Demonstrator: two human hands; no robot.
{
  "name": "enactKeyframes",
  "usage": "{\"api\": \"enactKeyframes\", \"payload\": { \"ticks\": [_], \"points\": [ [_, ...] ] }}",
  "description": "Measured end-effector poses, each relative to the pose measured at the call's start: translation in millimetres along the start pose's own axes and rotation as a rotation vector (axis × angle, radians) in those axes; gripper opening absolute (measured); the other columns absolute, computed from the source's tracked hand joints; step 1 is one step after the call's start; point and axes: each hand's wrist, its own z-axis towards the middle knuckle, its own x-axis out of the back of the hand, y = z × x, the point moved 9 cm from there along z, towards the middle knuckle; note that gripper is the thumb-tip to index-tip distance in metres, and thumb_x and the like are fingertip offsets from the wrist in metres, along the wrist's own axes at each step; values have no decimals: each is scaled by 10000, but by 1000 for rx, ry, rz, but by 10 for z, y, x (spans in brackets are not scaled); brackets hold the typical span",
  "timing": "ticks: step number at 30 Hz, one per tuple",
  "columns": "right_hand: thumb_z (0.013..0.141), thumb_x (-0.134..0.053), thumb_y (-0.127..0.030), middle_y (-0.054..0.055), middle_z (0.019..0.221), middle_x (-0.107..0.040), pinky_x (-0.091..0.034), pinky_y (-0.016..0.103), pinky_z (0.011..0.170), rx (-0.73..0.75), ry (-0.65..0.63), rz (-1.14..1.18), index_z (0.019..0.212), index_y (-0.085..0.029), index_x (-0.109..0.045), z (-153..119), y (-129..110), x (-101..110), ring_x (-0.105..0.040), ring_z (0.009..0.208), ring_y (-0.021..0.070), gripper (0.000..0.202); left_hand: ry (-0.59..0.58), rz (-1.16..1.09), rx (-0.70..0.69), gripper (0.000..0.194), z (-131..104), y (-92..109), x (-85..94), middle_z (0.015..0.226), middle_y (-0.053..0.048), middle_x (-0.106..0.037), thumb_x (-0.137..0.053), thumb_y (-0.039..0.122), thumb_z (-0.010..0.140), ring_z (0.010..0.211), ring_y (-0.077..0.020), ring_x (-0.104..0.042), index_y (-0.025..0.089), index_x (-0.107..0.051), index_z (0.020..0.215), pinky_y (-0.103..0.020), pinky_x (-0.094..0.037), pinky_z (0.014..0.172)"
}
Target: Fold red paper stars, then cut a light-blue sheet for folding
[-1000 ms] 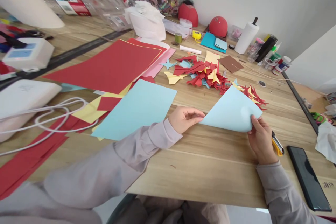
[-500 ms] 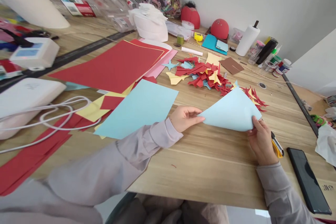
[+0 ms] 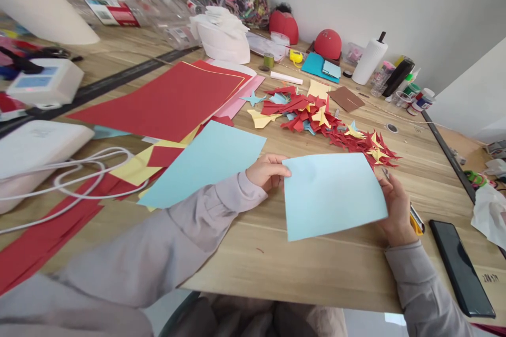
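A light blue paper sheet [image 3: 334, 195] is held above the wooden table, its face spread between both hands. My left hand [image 3: 269, 171] pinches its upper left corner between thumb and fingers. At the right edge, my right hand [image 3: 394, 205] grips the sheet, with some fingers hidden behind it. Left of the hands lies another light blue sheet [image 3: 205, 166]. Beyond the held paper is a pile of folded red, yellow and blue paper pieces [image 3: 316, 113].
Large red sheets [image 3: 166, 97] lie at the back left, near a white cable [image 3: 98, 160]. A yellow cutter [image 3: 416, 220] is beside my right hand, with a black phone [image 3: 460, 268] further right. White tissues [image 3: 223, 37] and a white bottle [image 3: 369, 60] stand behind.
The held blue paper has turned from a pointed, corner-up position to a flatter rectangle facing me and hangs lower. My left hand has shifted slightly left.
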Motion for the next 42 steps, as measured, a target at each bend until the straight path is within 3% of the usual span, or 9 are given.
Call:
{"api": "enactKeyframes", "payload": {
  "ticks": [3,6,12,16,21,27,32,38,42],
  "points": [
    [647,-740,-364,48,757,-734,-540,328,587,-71,-84,-141,858,-170,-680,-87,97,-111,-681,650,222,293,-35,-13,59,80,-3,-51,7,429,-21,-590,-694,178,474,355,-130,-516,133,-664,533,-249,-426,383],
    [611,-793,-258,60,775,-739,-550,322,607,-171,-226,-150,909,-143,-676,-183,252,-305,-686,642,212,340,89,-133,-2,132,-34,17,83,563,-50,-678,-726,247,558,533,-187,-643,138,-697,627,-297,-533,547],
    [651,-782,-281,28,812,-737,-556,279,630,-64,-63,15,864,-181,-660,-127,252,-287,-683,679,171,265,-21,-474,-88,787,-202,45,-319,1132,-68,-683,-591,803,530,1084,-312,-610,217,-682,1048,-412,-557,823],
    [646,-790,-318,-6,762,-710,-522,265,613,29,-74,-46,851,-190,-653,-188,220,-334,-641,643,148,278,139,-227,-75,685,-257,-162,-340,1090,-69,-700,-880,390,396,1079,-322,-613,220,-659,1021,-380,-571,807],
    [768,-660,-438,-4,667,-626,-426,242,566,288,-83,-493,736,-183,-624,-318,-40,-331,-552,598,134,260,449,-132,-100,606,-217,-141,12,973,-81,-726,-855,239,434,999,-321,-649,167,-637,995,-366,-594,711],
    [892,-455,-341,89,856,-676,-362,320,685,647,601,-1485,956,-172,-631,-492,-561,9,-580,755,221,252,378,-8,65,531,-88,-104,172,824,-94,-737,-810,169,381,804,-335,-693,133,-668,891,-380,-577,582],
    [868,-426,-121,106,939,-662,-330,346,727,578,435,-2026,1113,-183,-587,-448,-322,-231,-588,837,240,300,427,26,77,521,-85,-123,249,771,-61,-735,-785,148,404,725,-299,-698,157,-661,910,-340,-555,513],
    [883,-403,-112,139,934,-620,-325,321,612,391,563,-2118,1129,-159,-553,-424,-372,15,-590,775,246,292,422,34,-9,518,-40,-111,287,764,-62,-737,-746,124,393,722,-304,-698,141,-665,904,-406,-569,610],
    [837,-406,-42,123,912,-621,-349,307,642,468,427,-2065,1052,-153,-581,-355,-312,-17,-583,789,227,299,413,110,-39,387,-18,-103,317,722,-78,-733,-752,167,384,781,-339,-692,128,-685,763,-457,-559,694]
  ]
}}
